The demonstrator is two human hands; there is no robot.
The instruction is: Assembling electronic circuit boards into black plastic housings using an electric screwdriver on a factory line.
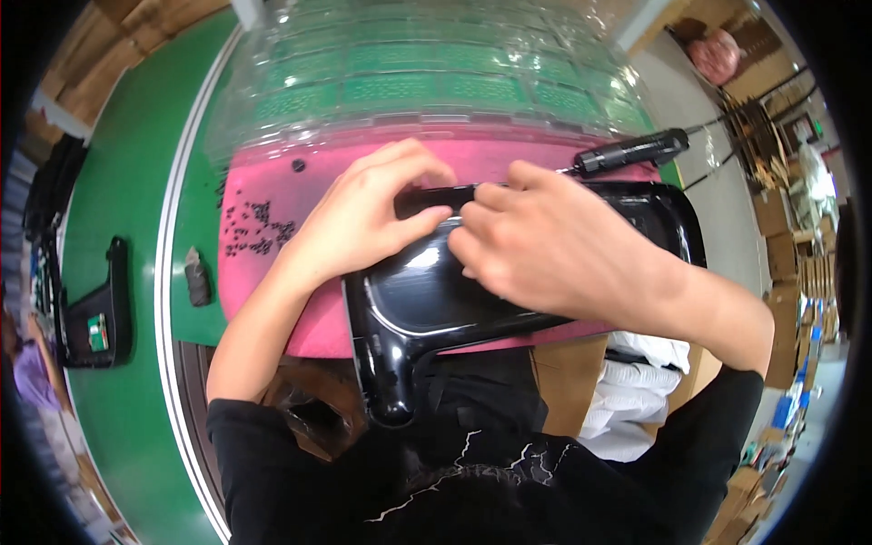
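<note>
A glossy black plastic shell [436, 291] with a stubby projecting arm at its near left lies on a pink mat [318, 313] in front of me. My left hand [372, 209] is curved at the shell's far edge, its fingers beyond the rim and its thumb on the near side. Beside it, my right hand [536, 241] is curled over the shell with its fingers bent together near the same edge. Whatever lies between those fingertips is hidden. Just beyond the right hand rests a black electric screwdriver [631, 154], its bit pointing left.
Small black parts [259, 227] are scattered on the mat's left, with a round black piece [298, 165] beyond them. Clear plastic trays [436, 73] stand behind. A dark grey lump [197, 277] and another black shell [95, 318] lie leftward, near a person's purple sleeve [38, 377].
</note>
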